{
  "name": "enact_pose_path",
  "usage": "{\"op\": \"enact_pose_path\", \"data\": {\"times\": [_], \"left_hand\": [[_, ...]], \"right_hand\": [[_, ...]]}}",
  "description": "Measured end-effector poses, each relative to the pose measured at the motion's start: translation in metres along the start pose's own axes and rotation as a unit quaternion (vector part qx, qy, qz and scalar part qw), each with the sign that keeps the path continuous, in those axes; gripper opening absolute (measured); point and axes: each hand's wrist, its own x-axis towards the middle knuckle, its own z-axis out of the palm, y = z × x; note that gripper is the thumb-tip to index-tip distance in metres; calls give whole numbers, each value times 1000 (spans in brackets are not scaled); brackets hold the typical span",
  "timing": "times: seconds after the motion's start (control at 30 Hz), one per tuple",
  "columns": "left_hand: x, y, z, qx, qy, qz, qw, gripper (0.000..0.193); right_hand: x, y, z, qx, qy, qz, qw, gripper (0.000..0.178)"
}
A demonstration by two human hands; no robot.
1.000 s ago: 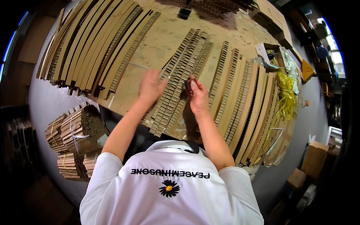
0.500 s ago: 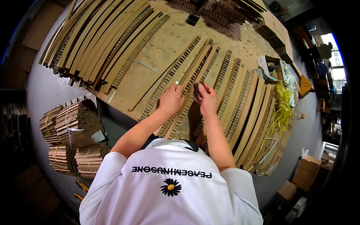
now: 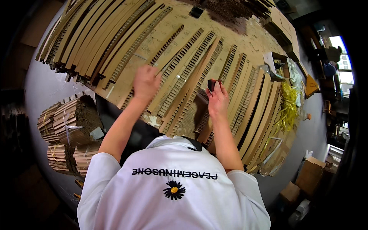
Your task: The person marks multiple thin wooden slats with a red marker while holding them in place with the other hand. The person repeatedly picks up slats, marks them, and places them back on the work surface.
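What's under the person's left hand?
A cardboard strip pokes out above the left hand, and a strip end shows below, perhaps the same one. Whatever lies right beneath the hand is covered, so I can't see it.

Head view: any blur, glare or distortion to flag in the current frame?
Head view: left hand looks motion-blurred, while the right hand and its dark reddish object look sharper; head view: window at the right edge looks blown out; head view: cardboard strips at upper left bow with the fisheye, corners mostly dark.
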Motion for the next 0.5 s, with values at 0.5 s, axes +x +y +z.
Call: {"op": "enact_pose_path", "data": {"times": [0.5], "left_hand": [[-47, 116, 34, -54, -80, 72, 993, 32]], "right_hand": [[-18, 2, -28, -78, 53, 47, 994, 24]]}}
